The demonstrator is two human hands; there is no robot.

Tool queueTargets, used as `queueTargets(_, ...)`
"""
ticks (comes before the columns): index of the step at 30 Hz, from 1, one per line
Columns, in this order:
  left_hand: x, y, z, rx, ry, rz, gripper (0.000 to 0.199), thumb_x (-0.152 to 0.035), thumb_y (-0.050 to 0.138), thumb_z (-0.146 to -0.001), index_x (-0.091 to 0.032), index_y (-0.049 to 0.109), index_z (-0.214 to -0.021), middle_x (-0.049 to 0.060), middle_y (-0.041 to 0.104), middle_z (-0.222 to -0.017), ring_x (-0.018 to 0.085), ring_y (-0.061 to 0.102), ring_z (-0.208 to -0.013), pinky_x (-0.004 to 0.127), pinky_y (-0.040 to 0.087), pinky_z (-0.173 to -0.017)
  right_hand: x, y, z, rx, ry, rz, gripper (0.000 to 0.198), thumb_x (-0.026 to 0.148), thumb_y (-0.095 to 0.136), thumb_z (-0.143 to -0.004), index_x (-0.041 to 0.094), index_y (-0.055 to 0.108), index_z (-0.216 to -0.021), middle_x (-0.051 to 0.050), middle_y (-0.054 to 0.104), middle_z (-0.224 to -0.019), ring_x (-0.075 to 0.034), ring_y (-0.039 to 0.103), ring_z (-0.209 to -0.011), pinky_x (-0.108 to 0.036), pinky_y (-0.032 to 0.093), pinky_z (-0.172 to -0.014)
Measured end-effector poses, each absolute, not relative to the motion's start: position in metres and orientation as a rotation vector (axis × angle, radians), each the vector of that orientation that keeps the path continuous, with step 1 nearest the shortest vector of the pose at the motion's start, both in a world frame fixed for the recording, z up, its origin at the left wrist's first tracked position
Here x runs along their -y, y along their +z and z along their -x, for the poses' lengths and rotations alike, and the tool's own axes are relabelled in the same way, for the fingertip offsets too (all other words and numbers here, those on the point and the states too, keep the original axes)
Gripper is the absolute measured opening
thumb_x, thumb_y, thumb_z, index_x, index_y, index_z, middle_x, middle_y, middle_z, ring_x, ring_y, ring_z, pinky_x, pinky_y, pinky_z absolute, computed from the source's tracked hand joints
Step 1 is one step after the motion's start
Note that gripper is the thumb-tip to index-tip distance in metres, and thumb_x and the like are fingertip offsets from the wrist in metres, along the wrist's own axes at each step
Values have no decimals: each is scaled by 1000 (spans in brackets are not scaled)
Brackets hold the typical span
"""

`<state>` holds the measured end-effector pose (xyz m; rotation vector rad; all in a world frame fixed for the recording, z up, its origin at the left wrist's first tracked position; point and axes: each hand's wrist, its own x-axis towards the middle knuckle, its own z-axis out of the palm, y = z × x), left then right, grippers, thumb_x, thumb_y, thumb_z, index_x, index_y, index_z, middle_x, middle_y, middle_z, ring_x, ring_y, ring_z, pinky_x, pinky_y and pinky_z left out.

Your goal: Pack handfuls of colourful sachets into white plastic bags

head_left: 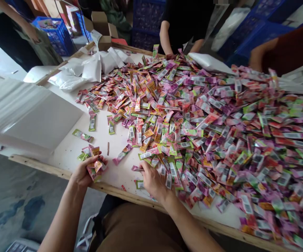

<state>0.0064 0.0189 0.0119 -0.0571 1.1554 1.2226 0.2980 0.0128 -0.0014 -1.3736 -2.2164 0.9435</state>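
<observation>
One heap of sachets [183, 112]: spreads over the table [64, 156].
Left hand [83, 172]: grasps a bunch of sachets [96, 166], left of the heap, apart from it.
Right hand [152, 179]: pinches a purple sachet [136, 168] at the heap's near-left edge.
White pouches [91, 68]: beside the heap's far-left end.
White stack [33, 119]: left of the heap.
Co-worker's arm [165, 37]: beyond the heap.

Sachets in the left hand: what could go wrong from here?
The bunch in the left hand points several ways near the table's front edge, so one might slip out and fall to the floor.
The right hand pinches a sachet close to the loose pile; the forearm could brush others off the edge.
</observation>
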Motion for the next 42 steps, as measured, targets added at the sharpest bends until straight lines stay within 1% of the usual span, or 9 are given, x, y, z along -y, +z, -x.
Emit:
queueTargets(4,-21,15,1,-1084,1228,117,19,-7,57,-79,-8,69,-93,14,73,-80,24,72,-73,45,63,-75,-14,1,-287,2130,975,1336,36,7,52,-90,18,48,-124,-11,62,-113,-23,60,-109,-35,47,-92)
queueTargets(8,-22,15,6,-1051,1212,170,20,-9,56,-79,-5,68,-94,17,73,-83,27,72,-76,47,63,-71,-13,3,-276,2178,983,1386,28,19,66,-87,18,56,-113,-9,64,-102,-24,62,-97,-34,49,-85)
queueTargets(11,-22,14,7,-1000,1225,171,20,-9,60,-75,-6,67,-93,10,67,-71,20,67,-63,44,63,-70,-17,4,-271,2285,1031,1380,15,8,60,-86,21,59,-95,-4,64,-92,-19,61,-84,-28,47,-75)
queueTargets(14,-22,14,8,-958,1261,163,24,-8,62,-71,-8,67,-95,4,60,-66,14,60,-56,42,63,-72,-26,6,-268,2384,996,1353,26,-3,53,-78,22,58,-84,-2,61,-87,-17,59,-81,-25,43,-72)
queueTargets(20,-20,11,9,-937,1331,143,30,-9,66,-68,-6,67,-98,5,59,-70,14,61,-61,41,62,-75,-58,12,-261,2392,874,1397,41,-5,50,-68,21,64,-96,-4,61,-97,-19,59,-89,-26,45,-78)
queueTargets(27,-17,14,8,-864,1489,102,33,-9,67,-63,-7,66,-96,2,54,-69,10,57,-59,33,61,-74,-80,15,-242,2471,721,1351,38,-5,48,-76,19,66,-100,-7,59,-99,-20,56,-94,-28,45,-84)
queueTargets(32,-19,12,7,-946,1486,117,36,-9,66,-64,-9,68,-100,4,58,-73,13,59,-62,36,62,-74,-81,17,-221,2653,586,1153,32,6,54,-82,20,64,-109,-9,58,-108,-24,49,-99,-34,43,-87)
queueTargets(36,-18,8,9,-1005,1464,123,39,-8,69,-61,-10,69,-101,5,60,-74,14,62,-64,37,63,-76,-73,11,-214,2834,441,1077,17,15,56,-82,16,63,-98,-11,61,-110,-29,49,-103,-41,43,-85)
queueTargets(42,-19,4,10,-1093,1422,163,44,-9,74,-55,-12,71,-99,7,66,-76,18,65,-65,36,64,-70,-78,2,-220,2402,746,1395,18,14,47,-91,15,51,-109,-8,68,-93,-21,62,-83,-33,46,-77)
